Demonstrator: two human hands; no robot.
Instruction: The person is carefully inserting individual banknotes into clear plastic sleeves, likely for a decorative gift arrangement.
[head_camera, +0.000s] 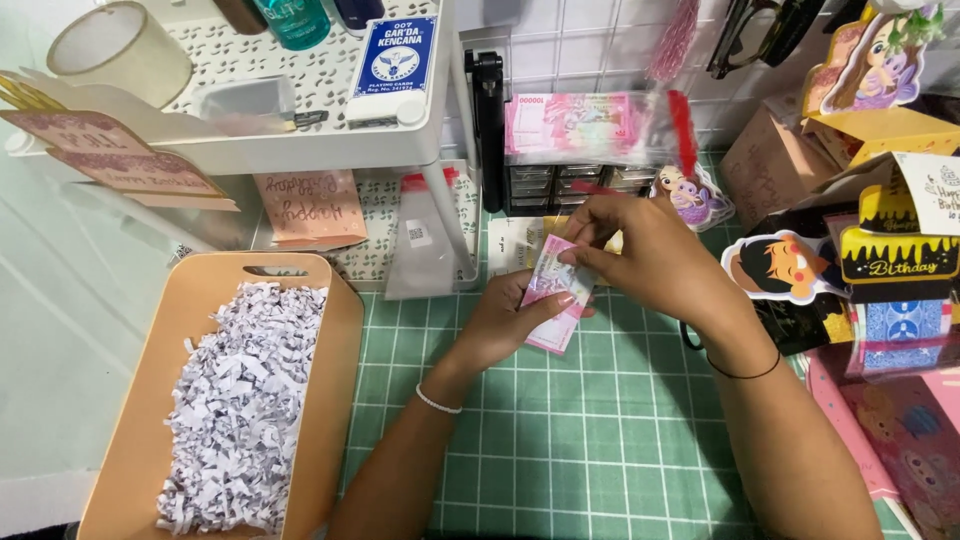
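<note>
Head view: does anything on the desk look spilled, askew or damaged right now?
Nothing stands out. The shredded paper stays inside its tan bin, none on the green mat. Both hands, left hand and right hand, hold a pink stack of notes tilted above the mat. The cards at right are crowded, not toppled.

A home craft desk: green cutting mat (600, 450), bin of shredded paper (240, 400), birthday toppers (890, 255), tape roll (118, 50).

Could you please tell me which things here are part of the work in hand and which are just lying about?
In hand: left hand, right hand, pink banknotes.

Lying about: bin of shredded paper, tape roll, card box, cutting mat, mini drawers.
</note>
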